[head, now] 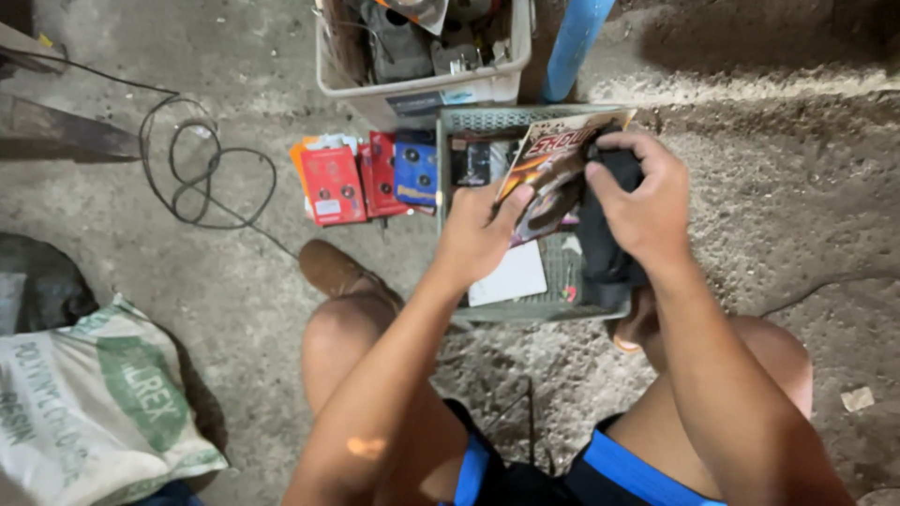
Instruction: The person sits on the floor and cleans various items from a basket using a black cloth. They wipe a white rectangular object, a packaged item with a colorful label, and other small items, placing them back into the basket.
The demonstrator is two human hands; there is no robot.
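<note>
An informal workshop or repair yard floor is shown. Rough, gritty concrete [769, 187] serves as the work surface. A white bin [422, 89] of mixed hardware is set at the far side, red and blue packaged parts [366, 178] beside a grey crate [450, 141], a loose black cable [197, 173] at left, and a woven sack [94, 403] nearby.

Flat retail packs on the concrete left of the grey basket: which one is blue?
The blue flat pack, the rightmost of the row, lying against the grey mesh basket. The red flat packs to its left are red or orange-edged.
</note>
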